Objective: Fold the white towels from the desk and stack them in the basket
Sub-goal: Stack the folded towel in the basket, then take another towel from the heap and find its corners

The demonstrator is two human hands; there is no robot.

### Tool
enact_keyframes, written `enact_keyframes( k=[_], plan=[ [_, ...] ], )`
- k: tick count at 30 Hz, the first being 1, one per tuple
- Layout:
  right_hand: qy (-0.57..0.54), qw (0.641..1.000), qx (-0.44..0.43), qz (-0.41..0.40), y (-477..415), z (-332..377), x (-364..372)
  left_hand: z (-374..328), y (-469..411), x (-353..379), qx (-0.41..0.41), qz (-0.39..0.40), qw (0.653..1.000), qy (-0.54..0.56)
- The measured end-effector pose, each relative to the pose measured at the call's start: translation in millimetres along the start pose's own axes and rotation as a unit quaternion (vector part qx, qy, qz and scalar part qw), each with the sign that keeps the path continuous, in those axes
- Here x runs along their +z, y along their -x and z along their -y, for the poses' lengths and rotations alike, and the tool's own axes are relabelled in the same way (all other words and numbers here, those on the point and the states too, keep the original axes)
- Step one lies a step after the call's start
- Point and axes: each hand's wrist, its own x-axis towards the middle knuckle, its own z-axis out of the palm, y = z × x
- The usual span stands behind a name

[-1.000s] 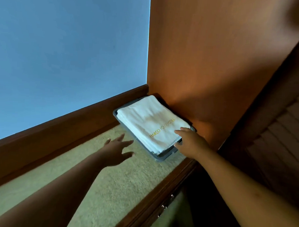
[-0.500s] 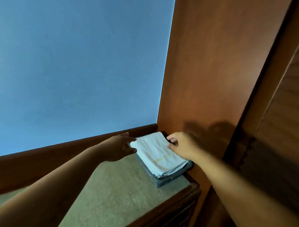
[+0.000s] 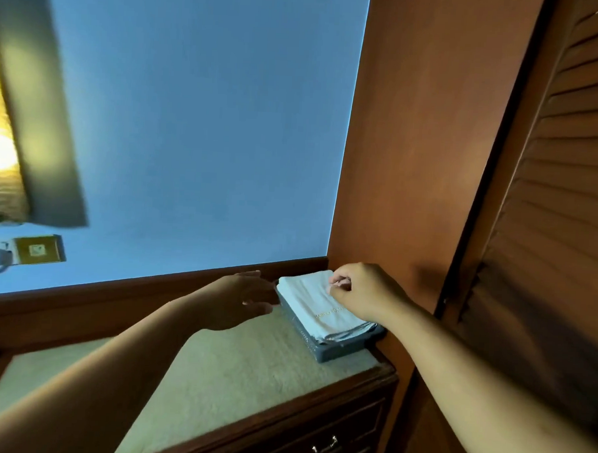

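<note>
A stack of folded white towels (image 3: 313,304) with gold lettering lies in a shallow grey basket (image 3: 333,351) at the desk's far right corner, against the wooden side panel. My right hand (image 3: 366,292) is over the far part of the top towel, fingers curled, and pinches it near its far edge. My left hand (image 3: 243,301) hovers at the basket's left side with fingers straight, close to the towels' left edge; contact is unclear.
The desk (image 3: 222,370) has a pale stone top and a dark wood rim, with a drawer handle (image 3: 325,445) below. A wooden panel (image 3: 413,163) and a louvred door (image 3: 557,237) stand at right. A lit wall lamp (image 3: 25,111) and a socket (image 3: 38,251) are at left.
The view has tilted up and back, so the lamp now shows. My right hand moved from the towel's near corner to its far edge and curled. My left hand came up to the basket's left side.
</note>
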Motion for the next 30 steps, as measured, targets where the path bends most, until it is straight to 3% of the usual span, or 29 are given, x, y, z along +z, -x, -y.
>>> enact_keyframes(
  k=[11,19,30],
  plan=[
    [-0.016,0.997,-0.08,0.017,6,158,61,103,137,-87,-0.087,-0.058,0.995,0.01],
    [-0.078,0.981,-0.16,0.074,19,354,187,253,317,-153,-0.187,-0.082,0.979,-0.006],
    [-0.093,0.953,-0.211,0.195,11,514,348,400,447,-183,-0.302,-0.148,0.941,0.039]
  ],
)
